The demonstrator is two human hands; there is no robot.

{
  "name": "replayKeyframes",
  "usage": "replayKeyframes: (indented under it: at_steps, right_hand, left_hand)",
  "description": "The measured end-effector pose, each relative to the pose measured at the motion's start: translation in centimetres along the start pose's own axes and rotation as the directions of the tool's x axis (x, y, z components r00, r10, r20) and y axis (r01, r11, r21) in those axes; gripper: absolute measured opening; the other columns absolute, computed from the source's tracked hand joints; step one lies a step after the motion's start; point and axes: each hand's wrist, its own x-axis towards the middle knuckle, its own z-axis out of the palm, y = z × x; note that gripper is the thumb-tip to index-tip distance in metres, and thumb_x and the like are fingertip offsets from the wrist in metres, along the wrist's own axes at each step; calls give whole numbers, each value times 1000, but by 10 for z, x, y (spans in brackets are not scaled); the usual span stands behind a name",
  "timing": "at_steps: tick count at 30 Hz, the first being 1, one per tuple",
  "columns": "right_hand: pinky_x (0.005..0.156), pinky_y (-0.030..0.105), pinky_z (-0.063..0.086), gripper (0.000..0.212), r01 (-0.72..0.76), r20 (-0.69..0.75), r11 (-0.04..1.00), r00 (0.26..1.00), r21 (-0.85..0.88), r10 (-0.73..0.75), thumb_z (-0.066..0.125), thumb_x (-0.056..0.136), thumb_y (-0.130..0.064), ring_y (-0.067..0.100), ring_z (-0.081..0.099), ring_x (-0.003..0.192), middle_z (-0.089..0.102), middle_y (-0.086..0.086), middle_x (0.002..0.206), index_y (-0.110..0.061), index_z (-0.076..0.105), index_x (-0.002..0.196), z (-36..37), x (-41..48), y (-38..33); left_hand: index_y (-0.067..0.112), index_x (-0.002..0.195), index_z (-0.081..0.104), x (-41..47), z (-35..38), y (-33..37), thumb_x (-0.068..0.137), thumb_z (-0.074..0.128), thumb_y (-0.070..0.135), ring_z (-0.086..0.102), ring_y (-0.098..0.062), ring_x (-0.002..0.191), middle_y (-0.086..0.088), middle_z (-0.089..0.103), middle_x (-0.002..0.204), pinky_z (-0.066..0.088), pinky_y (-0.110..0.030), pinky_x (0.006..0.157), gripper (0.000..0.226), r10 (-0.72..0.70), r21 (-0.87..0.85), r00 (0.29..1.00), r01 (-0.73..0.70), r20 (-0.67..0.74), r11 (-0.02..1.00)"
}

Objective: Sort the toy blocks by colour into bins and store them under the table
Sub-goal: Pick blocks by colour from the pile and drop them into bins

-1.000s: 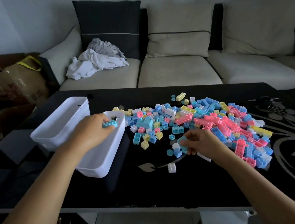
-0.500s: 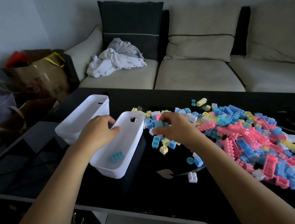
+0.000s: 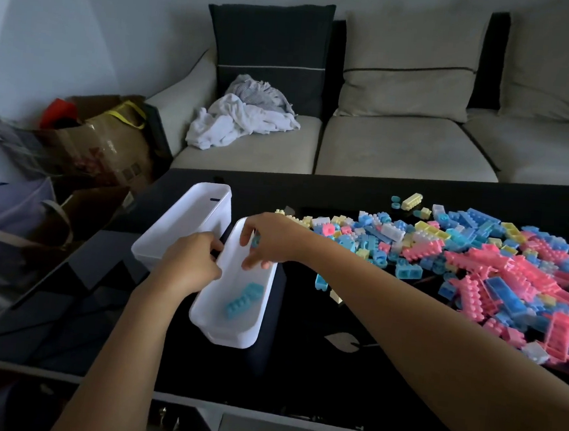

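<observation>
Fingers [image 3: 214, 246] of the left hand [image 3: 187, 263] curl over the left rim of the long white plastic bin [image 3: 231, 339] to steady it, while the right hand [image 3: 269, 239], above its far end, pinches a small blue toy block [image 3: 256, 241], ready to join the blue brick [image 3: 244, 299] inside.

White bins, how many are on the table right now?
2. One bin sits at the table's far left; the second bin lies beside it, nearer, with blue blocks inside and the left hand gripping its rim.

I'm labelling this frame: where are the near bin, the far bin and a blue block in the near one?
near bin [image 3: 231, 339], head view, front wall.
far bin [image 3: 186, 222], head view, inside surface.
blue block [image 3: 238, 304], head view, studded top.
</observation>
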Motion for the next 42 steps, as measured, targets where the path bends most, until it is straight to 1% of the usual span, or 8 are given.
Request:
replayKeyframes:
  at_steps: [5, 10, 14, 17, 20, 27, 33, 42]
  right_hand:
    - [61, 18, 57, 28, 21, 28, 975, 999, 219, -28, 64, 88, -9, 18, 68, 71, 64, 10, 107, -5, 58, 114, -20, -7, 5]
    - [82, 28, 56, 17, 0, -55, 988, 998, 155, 9, 58, 92, -17, 17, 70, 81, 67, -4, 91, -11, 63, 108, -61, -39, 38]
    - [72, 18, 55, 19, -95, -89, 995, 991, 13, 95, 58, 92, -19, 5, 66, 75, 65, -10, 85, -12, 62, 108, -79, -80, 89]
    - [75, 16, 51, 18, -204, -68, 971, 978, -123, 197, 63, 88, -17, 2, 64, 82, 67, -7, 98, -22, 62, 104, -81, -119, 128]
    - [80, 12, 43, 36, -280, -18, 923, 958, -265, 285, 66, 83, -10, 3, 56, 94, 62, -7, 115, -24, 59, 115, -78, -156, 146]
    - [97, 17, 33, 57, -203, 41, 930, 973, -305, 226, 64, 86, -17, 8, 41, 124, 44, -10, 135, -29, 43, 138, -46, -189, 162]
    - [100, 27, 39, 42, -174, -86, 928, 984, -329, 154, 53, 92, -16, 11, 48, 119, 50, -6, 127, -33, 52, 130, -28, -177, 166]
    - [75, 26, 48, 21, -257, -122, 925, 965, -281, 231, 67, 80, -17, 14, 56, 90, 56, -1, 105, -18, 62, 100, -37, -157, 159]
  left_hand:
    - [17, 110, 62, 0, -1, -3, 83, 64, 7, 62, -23, 96, -4, 69, 104, 49, -35, 84, 29, -8, 45, 997, 11, -74, 999]
    - [12, 115, 61, -5, -3, -2, 88, 59, 9, 61, -26, 99, -6, 68, 107, 45, -34, 78, 28, -27, 67, 976, 43, -217, 997]
    - [15, 123, 58, -14, 0, 27, 89, 58, 12, 58, -26, 107, -7, 60, 120, 43, -33, 87, 34, 202, -15, 906, -223, -373, 975]
    - [18, 117, 62, -21, 24, 61, 88, 58, 10, 59, -19, 105, -1, 58, 118, 43, -28, 88, 30, 423, -97, 863, -463, -275, 881]
    - [23, 129, 53, -23, 56, 85, 92, 55, 13, 53, -12, 116, 5, 48, 133, 43, -25, 95, 39, 547, -57, 835, -550, -67, 833]
    - [25, 144, 36, -2, 100, 100, 91, 52, 14, 33, -21, 134, 1, 29, 148, 36, -29, 104, 56, 504, 17, 834, -520, 225, 854]
    - [20, 121, 55, 2, 104, 100, 88, 57, 10, 55, -13, 114, 2, 57, 127, 44, -24, 92, 34, 457, -25, 886, -456, 79, 889]
    - [17, 122, 57, -6, 78, 97, 87, 62, 6, 56, -9, 111, 5, 60, 122, 38, -14, 90, 37, 450, -142, 887, -460, -102, 876]
